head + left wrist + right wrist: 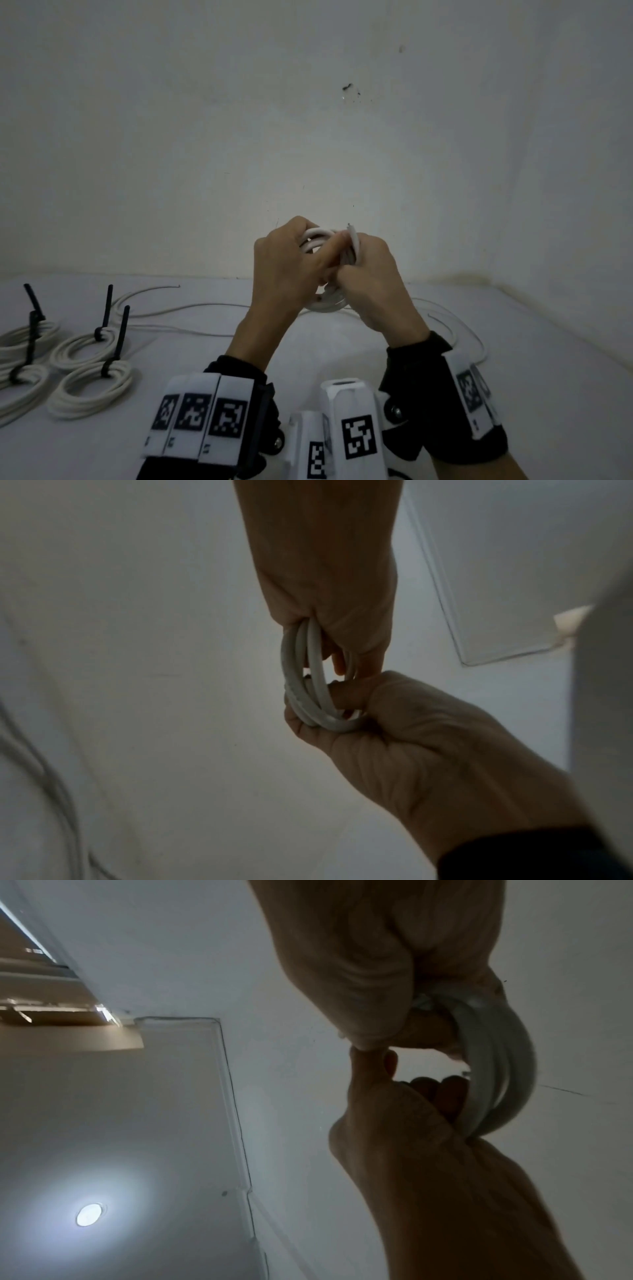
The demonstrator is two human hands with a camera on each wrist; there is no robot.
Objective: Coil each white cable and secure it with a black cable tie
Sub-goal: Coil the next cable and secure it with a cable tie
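Note:
I hold a small coil of white cable (pixel 318 237) in both hands, lifted above the table in front of the wall. My left hand (pixel 291 260) grips the coil's left side, fingers curled through its loops. My right hand (pixel 368 263) grips the right side, and a cut cable end (pixel 350 226) sticks up past its fingers. The left wrist view shows the coil (pixel 308 669) edge-on between the two hands. In the right wrist view the loops (pixel 496 1069) curve between the two fists. I see no black tie on this coil or in either hand.
Several coiled white cables (pixel 90 347) bound with black ties (pixel 109 305) lie on the white table (pixel 205 359) at the left. Loose white cables (pixel 191 306) run across the table behind my hands and curve round to the right (pixel 455 329). A bare wall stands close behind.

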